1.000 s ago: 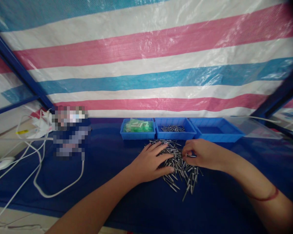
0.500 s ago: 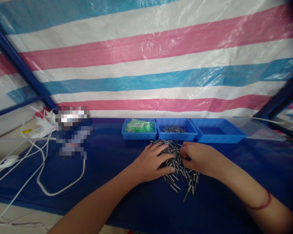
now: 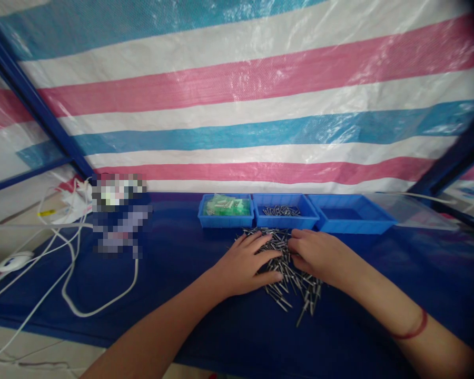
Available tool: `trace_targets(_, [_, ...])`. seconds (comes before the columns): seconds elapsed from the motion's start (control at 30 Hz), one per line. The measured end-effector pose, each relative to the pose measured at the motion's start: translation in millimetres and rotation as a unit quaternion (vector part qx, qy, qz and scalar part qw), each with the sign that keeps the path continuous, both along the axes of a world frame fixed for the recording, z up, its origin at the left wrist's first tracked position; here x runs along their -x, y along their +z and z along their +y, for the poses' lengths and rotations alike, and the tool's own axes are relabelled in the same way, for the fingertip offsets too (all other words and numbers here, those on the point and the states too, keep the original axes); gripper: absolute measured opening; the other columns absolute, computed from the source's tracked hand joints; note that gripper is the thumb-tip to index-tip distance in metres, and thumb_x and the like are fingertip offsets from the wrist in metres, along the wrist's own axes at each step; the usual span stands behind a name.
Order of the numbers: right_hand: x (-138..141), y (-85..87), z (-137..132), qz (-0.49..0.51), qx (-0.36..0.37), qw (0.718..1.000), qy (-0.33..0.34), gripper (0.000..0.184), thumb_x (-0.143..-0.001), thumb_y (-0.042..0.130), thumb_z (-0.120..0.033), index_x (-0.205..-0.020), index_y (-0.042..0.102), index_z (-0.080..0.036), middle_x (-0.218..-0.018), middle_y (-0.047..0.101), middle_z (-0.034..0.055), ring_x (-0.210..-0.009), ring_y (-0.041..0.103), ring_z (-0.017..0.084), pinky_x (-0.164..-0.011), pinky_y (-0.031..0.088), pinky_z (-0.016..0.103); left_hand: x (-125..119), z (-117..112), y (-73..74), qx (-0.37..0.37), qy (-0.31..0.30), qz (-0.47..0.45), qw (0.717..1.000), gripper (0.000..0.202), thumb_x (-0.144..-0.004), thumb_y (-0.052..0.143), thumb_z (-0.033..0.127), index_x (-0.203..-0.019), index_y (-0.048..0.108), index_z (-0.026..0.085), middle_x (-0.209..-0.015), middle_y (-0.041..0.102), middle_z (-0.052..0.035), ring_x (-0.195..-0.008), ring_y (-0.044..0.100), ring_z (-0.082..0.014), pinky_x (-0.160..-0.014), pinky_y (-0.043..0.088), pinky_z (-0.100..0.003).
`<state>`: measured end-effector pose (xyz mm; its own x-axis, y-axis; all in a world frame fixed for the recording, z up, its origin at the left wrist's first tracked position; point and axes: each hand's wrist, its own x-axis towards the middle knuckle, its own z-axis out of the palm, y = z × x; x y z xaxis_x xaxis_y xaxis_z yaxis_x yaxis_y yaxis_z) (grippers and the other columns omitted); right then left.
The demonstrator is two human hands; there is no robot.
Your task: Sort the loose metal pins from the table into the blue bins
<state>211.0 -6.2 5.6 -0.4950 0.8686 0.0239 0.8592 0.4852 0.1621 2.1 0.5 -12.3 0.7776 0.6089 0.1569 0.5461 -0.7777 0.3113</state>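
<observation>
A loose pile of thin metal blind rivets [image 3: 294,278] lies on the blue tabletop. My left hand [image 3: 240,267] rests flat on the left side of this pile, fingers spread, holding nothing. On the pile's right side is my right hand [image 3: 319,253], its fingers curled in and pressed together among the rivets. The fingertips are hidden, so what they grip, if anything, cannot be made out. Just behind the pile, a middle blue bin [image 3: 286,222] contains more of these rivets.
Left of the middle bin, another blue bin [image 3: 226,222] holds green and clear plastic packets. A third blue bin [image 3: 353,226] stands at the right, beside a clear plastic sheet [image 3: 422,213]. White cables [image 3: 75,310] loop across the left. A striped tarp [image 3: 237,100] hangs behind.
My right hand has shifted slightly left, further over the pile. My left hand stays spread in the same place. The view has tilted a little.
</observation>
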Motion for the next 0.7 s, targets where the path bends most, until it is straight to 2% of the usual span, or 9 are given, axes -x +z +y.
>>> trace_targets(0.2, [0.3, 3.6, -2.0, 0.012, 0.003, 1.0, -0.011, 0.014, -0.079, 0.049, -0.012, -0.078, 0.062, -0.015, -0.082, 0.062, 0.0083, -0.073, 0.063, 0.02, -0.061, 0.042, 0.028, 0.9, -0.1, 0.1, -0.001, -0.004, -0.006, 1.0, 0.048, -0.088, 0.045, 0.053, -0.13, 0.048, 0.029, -0.147, 0.033, -0.007, -0.137, 0.025, -0.0293, -0.109, 0.022, -0.053])
trace_targets(0.4, [-12.0, 4.9, 0.3, 0.142, 0.022, 0.99, 0.002, 0.008, -0.078, 0.049, -0.013, -0.076, 0.054, -0.019, -0.074, 0.059, 0.0023, -0.065, 0.059, 0.014, -0.059, 0.039, 0.025, 0.3, -0.6, -0.1, 0.009, 0.009, -0.027, 1.0, 0.05, -0.087, 0.048, 0.052, -0.131, 0.046, 0.027, -0.145, 0.037, -0.0077, -0.135, 0.03, -0.0287, -0.107, 0.023, -0.054])
trace_targets(0.53, [-11.0, 9.6, 0.4, 0.25, 0.043, 0.967, 0.035, 0.01, -0.081, 0.048, -0.014, -0.083, 0.055, -0.021, -0.074, 0.06, 0.0004, -0.063, 0.056, 0.013, -0.06, 0.041, 0.025, -5.0, -0.3, 0.1, 0.006, 0.049, -0.108, 0.993, 0.053, -0.089, 0.049, 0.044, -0.135, 0.037, 0.022, -0.136, 0.05, -0.0082, -0.126, 0.042, -0.0239, -0.104, 0.03, -0.045])
trace_targets(0.6, [-6.2, 12.3, -1.1, 0.295, 0.059, 0.951, 0.068, 0.01, -0.084, 0.048, -0.016, -0.084, 0.057, -0.021, -0.077, 0.061, 0.0008, -0.065, 0.057, 0.013, -0.062, 0.043, 0.026, -7.8, 0.3, 1.2, -0.002, 0.056, -0.14, 0.989, 0.042, -0.091, 0.049, 0.038, -0.129, 0.045, 0.02, -0.128, 0.056, -0.007, -0.119, 0.048, -0.0213, -0.101, 0.034, -0.038])
trace_targets(0.7, [2.5, 15.7, -4.1, 0.345, 0.071, 0.929, 0.109, 0.015, -0.087, 0.047, -0.018, -0.093, 0.06, -0.023, -0.083, 0.063, 0.0016, -0.07, 0.059, 0.013, -0.065, 0.046, 0.026, -10.1, 1.3, 3.5, -0.005, 0.061, -0.157, 0.986, 0.024, -0.092, 0.048, 0.032, -0.109, 0.058, 0.02, -0.11, 0.065, -0.0038, -0.105, 0.057, -0.0189, -0.092, 0.038, -0.033])
